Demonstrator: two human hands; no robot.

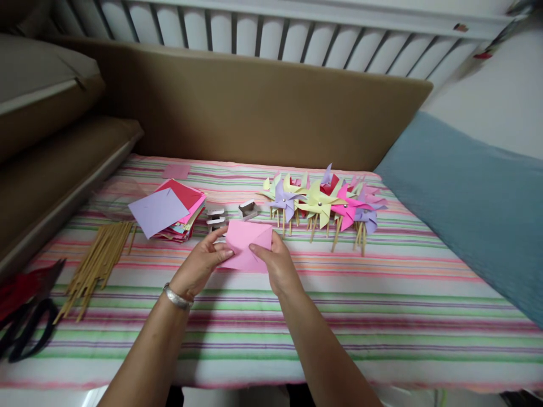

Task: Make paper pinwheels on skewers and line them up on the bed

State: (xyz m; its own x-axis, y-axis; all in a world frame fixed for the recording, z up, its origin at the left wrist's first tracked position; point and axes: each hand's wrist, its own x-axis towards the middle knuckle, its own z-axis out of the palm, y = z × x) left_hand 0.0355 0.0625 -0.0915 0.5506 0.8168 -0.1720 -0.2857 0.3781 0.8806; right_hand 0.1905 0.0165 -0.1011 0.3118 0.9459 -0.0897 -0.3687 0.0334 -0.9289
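We pinch the folded pink paper square [247,245] with left hand [199,267] and right hand [276,264]. Edges look aligned; best to crease firmly, keeping corners matched.

Looked like a home bedroom: striped bedsheet [382,316] across the lower frame, padded headboard [254,107] and white slatted rail [271,34] at top, blue pillow [475,198] at right.

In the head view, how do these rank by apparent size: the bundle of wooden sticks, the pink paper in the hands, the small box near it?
1. bundle of wooden sticks
2. pink paper
3. small box
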